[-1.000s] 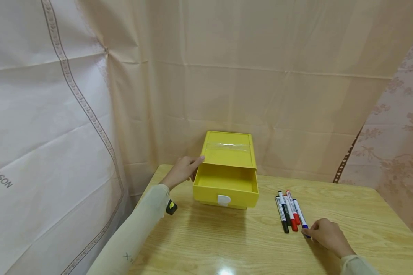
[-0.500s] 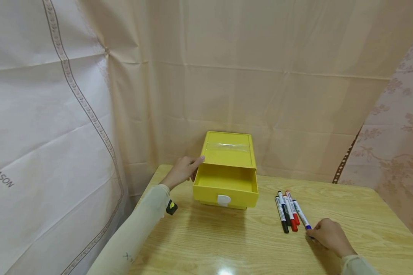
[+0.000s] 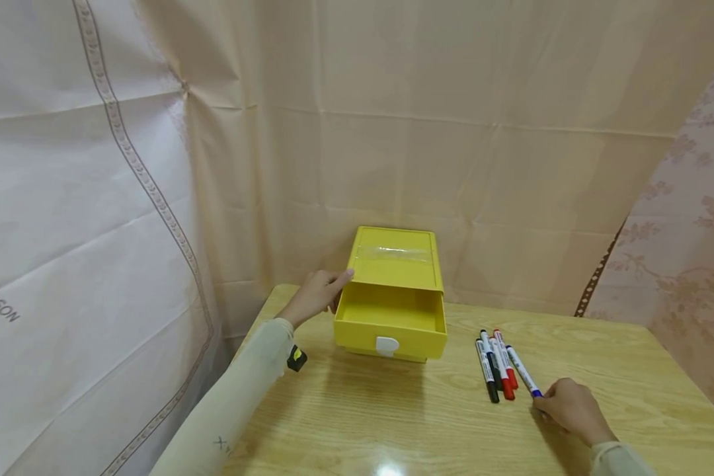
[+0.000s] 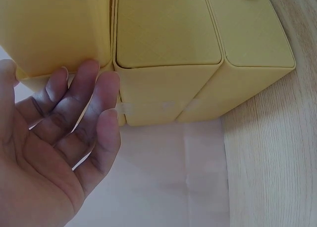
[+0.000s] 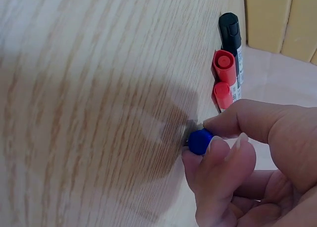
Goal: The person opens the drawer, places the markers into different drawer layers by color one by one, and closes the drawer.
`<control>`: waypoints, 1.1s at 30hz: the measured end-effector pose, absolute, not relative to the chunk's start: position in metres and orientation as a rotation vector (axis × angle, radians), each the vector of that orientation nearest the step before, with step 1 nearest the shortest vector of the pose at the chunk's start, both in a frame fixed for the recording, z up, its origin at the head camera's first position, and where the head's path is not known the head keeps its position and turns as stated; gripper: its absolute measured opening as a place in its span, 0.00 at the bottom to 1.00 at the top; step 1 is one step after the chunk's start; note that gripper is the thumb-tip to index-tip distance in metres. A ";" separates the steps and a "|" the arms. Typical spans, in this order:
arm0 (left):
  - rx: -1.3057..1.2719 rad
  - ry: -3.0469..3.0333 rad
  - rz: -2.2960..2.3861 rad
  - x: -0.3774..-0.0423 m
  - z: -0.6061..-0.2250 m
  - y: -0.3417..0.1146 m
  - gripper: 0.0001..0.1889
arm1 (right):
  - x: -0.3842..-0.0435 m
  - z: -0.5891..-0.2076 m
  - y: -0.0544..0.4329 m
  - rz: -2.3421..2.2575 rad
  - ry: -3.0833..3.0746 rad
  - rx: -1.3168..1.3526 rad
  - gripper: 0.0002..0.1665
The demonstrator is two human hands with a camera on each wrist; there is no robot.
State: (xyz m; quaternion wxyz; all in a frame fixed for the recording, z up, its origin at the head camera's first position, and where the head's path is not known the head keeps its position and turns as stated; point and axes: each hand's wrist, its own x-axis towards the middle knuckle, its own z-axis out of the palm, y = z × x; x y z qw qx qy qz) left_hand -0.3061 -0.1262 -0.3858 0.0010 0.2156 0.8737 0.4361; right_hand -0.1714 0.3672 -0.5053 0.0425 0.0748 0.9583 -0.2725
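Note:
A yellow drawer box (image 3: 395,258) stands near the back of the table, its top drawer (image 3: 389,340) pulled out. My left hand (image 3: 317,296) rests at the box's left front corner, thumb on the top edge. In the left wrist view its loosely bent fingers (image 4: 94,103) lie against the yellow side wall. On the right, my right hand (image 3: 571,406) pinches the blue cap end of a marker (image 3: 523,372), whose white barrel slants away along the table. In the right wrist view the blue cap (image 5: 199,141) sits between thumb and fingertips.
Left of the blue marker lie red markers (image 3: 508,390) and black markers (image 3: 489,380), close side by side. A small black and yellow object (image 3: 296,358) shows next to the left cuff. Cloth curtains (image 3: 464,165) hang behind the wooden table (image 3: 357,423).
The blue marker's cap end has shifted slightly right in my right hand, widening its gap from the red ones. My left hand and the drawer box stay put.

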 end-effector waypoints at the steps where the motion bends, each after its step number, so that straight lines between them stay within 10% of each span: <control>1: 0.677 2.742 1.371 -0.306 -0.385 -0.126 0.35 | -0.172 -0.505 0.368 -0.831 2.930 0.231 0.10; 33: 0.669 2.724 1.387 -0.305 -0.384 -0.126 0.35 | -0.176 -0.492 0.371 -0.928 2.928 0.262 0.13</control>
